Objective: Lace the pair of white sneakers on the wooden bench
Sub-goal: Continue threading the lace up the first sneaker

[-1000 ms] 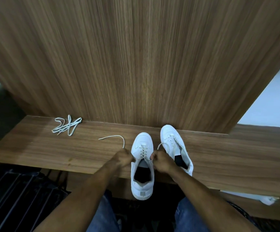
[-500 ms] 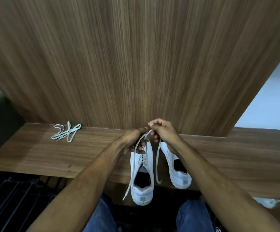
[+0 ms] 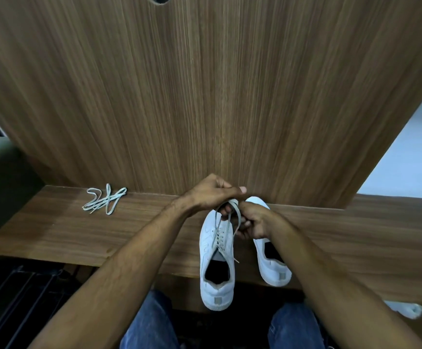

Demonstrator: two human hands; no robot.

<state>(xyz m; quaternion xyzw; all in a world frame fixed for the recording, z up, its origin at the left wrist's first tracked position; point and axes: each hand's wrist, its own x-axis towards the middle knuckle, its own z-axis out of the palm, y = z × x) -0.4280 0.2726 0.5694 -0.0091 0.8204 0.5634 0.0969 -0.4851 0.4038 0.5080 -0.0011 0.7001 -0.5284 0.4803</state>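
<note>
Two white sneakers stand side by side on the wooden bench, heels toward me. The left sneaker has a white lace threaded through its eyelets, and both lace ends rise to my hands above its toe. My left hand grips the lace with curled fingers. My right hand pinches the lace just below and to the right, over the right sneaker, whose toe is partly hidden by it. A second loose lace lies bunched on the bench at the left.
A tall wooden panel rises right behind the bench. My knees in blue jeans are below the bench edge. A dark slatted rack sits at the lower left. A white object lies at the lower right.
Both hands rose from the sides of the left sneaker to above its toe, pulling the lace ends up. The lace ends that hung down over the shoe half a second ago are now gathered in a loop.
</note>
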